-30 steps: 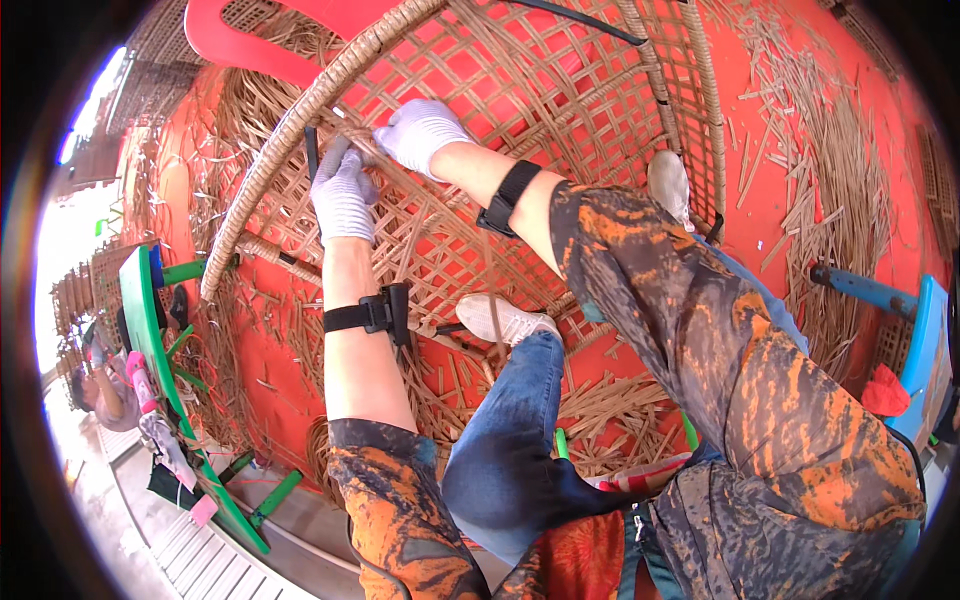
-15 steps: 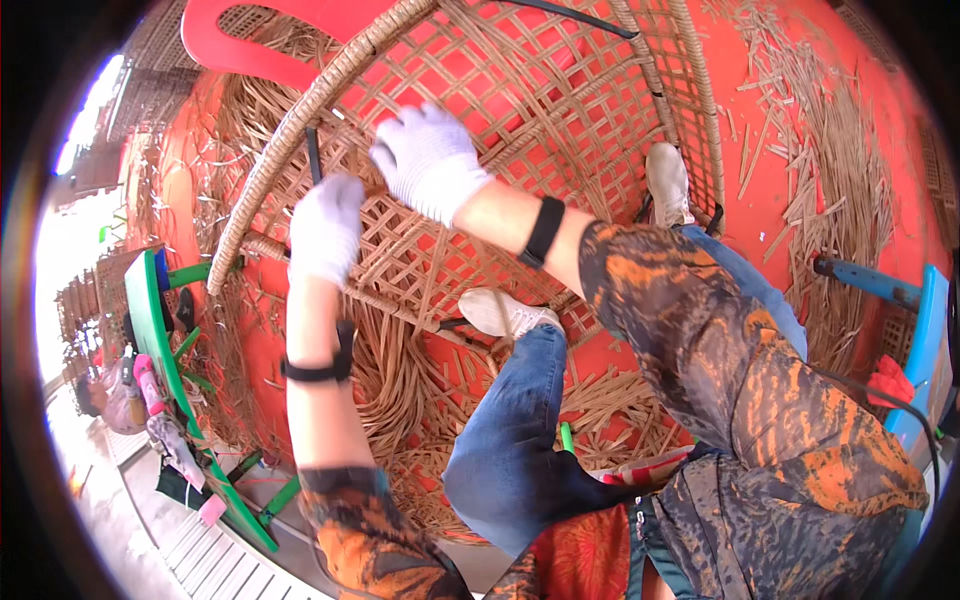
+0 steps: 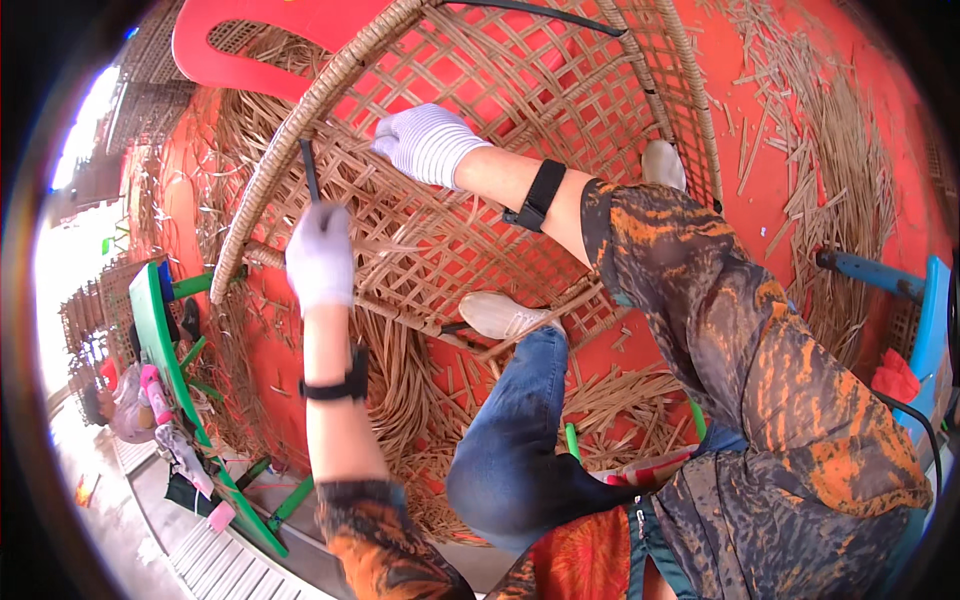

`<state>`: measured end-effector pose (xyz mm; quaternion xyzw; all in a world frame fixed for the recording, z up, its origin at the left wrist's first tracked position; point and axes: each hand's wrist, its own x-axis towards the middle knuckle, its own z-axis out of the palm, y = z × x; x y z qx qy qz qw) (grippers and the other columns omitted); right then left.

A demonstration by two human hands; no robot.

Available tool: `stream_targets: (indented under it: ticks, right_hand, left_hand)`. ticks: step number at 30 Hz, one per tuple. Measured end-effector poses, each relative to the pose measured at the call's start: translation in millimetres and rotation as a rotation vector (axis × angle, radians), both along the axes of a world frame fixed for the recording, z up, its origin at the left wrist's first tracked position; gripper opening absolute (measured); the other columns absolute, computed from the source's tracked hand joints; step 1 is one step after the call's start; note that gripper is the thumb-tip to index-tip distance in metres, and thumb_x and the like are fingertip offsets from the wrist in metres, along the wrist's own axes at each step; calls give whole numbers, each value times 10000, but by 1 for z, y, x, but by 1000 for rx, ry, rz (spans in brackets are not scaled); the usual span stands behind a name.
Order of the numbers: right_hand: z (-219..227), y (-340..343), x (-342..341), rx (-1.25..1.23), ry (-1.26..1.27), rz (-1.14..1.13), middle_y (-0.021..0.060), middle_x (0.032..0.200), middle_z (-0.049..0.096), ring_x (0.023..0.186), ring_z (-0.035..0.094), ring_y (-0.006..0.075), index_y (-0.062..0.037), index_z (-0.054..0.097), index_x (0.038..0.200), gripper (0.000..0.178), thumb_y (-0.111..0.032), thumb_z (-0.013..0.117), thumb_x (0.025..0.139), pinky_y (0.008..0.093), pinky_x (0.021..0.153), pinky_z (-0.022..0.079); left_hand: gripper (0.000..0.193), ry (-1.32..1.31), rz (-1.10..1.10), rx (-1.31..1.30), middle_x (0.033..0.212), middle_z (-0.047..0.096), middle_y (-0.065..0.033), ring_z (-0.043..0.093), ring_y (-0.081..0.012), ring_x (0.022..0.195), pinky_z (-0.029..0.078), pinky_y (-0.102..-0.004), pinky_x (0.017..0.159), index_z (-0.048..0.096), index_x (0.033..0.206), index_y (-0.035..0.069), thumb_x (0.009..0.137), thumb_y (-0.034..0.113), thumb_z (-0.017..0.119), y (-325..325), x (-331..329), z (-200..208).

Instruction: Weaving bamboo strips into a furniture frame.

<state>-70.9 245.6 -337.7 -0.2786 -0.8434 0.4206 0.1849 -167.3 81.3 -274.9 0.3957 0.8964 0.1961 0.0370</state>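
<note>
A large woven cane frame (image 3: 470, 210) with a thickly wrapped rim leans in front of me, its openwork lattice facing up. My left hand (image 3: 322, 258), in a pale knitted glove, is closed near the lower left side of the lattice, just below a short black bar (image 3: 311, 170). A light cane strip (image 3: 385, 246) runs out to the right from this fist. Farther right and higher, my right hand (image 3: 430, 145), in a striped white glove, is closed over the lattice with its fingertips bent in. Whatever those fingertips grip is hidden.
A red plastic chair (image 3: 215, 50) is behind the frame. Loose cane strips (image 3: 400, 390) lie in heaps on the red floor covering. A green bench (image 3: 190, 400) stands at left, a blue stool (image 3: 930, 340) at right. My shoe (image 3: 500, 315) is by the frame's lower edge.
My left hand has moved down, away from the black bar's upper end. The right hand has shifted slightly and its wrist has turned. The frame sits almost as before.
</note>
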Motion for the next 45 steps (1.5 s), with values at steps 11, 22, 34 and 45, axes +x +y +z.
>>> stream_targets:
  ticks: [11,22,34,45]
  right_hand:
    - [-10,7,-12,-92,3,-67,176,1000,658,951,622,353,-79,671,1031,330,-316,474,910,440,844,497]
    - [5,5,-37,0,-305,-33,199,982,668,933,647,347,-41,700,970,376,-353,520,865,440,808,513]
    - [7,-40,18,471,188,-227,174,984,643,912,623,337,-60,644,937,270,-301,532,891,442,806,492]
    - [39,-72,-23,-1647,485,-147,59,589,506,447,488,189,-37,550,823,180,-191,601,900,350,439,457]
  left_hand:
    - [230,-378,267,419,761,661,-94,575,-183,661,462,-309,677,673,849,-7,758,198,722,70,-15,-77]
    - [322,-924,132,562,815,618,10,567,-89,680,445,-225,595,631,1196,150,878,114,602,62,-30,-74]
    - [116,382,-474,-65,843,586,-152,534,-350,841,431,-439,750,582,778,38,828,129,530,-26,-3,28]
    - [239,-726,493,-36,804,564,-158,536,-255,692,465,-334,591,584,963,0,957,229,517,-336,168,237]
